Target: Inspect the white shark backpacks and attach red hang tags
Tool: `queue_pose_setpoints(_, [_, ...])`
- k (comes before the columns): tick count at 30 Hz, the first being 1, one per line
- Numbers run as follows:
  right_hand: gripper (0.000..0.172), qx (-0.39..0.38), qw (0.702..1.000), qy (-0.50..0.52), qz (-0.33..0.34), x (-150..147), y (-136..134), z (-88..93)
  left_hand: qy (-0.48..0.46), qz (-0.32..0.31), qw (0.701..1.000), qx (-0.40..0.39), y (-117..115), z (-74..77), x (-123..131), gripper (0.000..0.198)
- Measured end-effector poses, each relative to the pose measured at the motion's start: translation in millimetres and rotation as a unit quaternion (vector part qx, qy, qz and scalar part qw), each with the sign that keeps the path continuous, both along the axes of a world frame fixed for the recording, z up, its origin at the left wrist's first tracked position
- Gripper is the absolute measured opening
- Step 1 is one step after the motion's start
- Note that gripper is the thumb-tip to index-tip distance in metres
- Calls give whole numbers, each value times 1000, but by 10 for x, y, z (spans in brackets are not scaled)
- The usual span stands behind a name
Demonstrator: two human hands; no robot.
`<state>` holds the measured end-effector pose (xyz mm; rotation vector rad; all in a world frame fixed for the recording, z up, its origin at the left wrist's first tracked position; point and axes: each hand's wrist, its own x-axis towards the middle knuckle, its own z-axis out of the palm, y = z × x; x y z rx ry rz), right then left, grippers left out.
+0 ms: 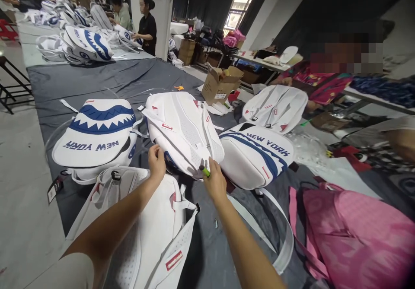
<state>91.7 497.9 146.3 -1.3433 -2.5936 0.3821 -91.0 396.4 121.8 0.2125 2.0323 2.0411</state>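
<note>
A white backpack (177, 116) lies back side up on the dark cloth in front of me, its padded straps with red labels facing upward. My left hand (157, 164) has its fingers curled in a pinch on the lower left edge of this backpack. At the lower right edge, my right hand (214, 180) is closed around a small green tool with a dark end (205, 171), whose kind I cannot make out; its fingers also touch the backpack. Beneath my left forearm, another white backpack (158, 233) shows its straps.
White-and-blue NEW YORK backpacks lie left (97, 129) and right (256, 155). Beyond the right one is another white backpack (275, 105); a pink backpack (359, 233) is nearer. A cardboard box (218, 86) stands behind. Co-workers (148, 25) are at the far table and at right.
</note>
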Motion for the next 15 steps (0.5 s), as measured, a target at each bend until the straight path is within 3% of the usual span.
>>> queue_pose_setpoints(4, [52,-47,998,-25,37,-227,306,94,-16,-84,996,-5,38,252,-56,19])
queue_pose_setpoints(8, [30,-52,997,-43,49,-352,345,154,-100,-180,978,-37,139,532,-179,37])
queue_pose_setpoints(12, [15,68,994,-70,59,-196,128,24,-174,-243,952,-64,180,733,-216,66])
queue_pose_setpoints(15, [15,174,974,-81,120,-31,-35,-185,-229,-265,937,-11,197,843,-127,74])
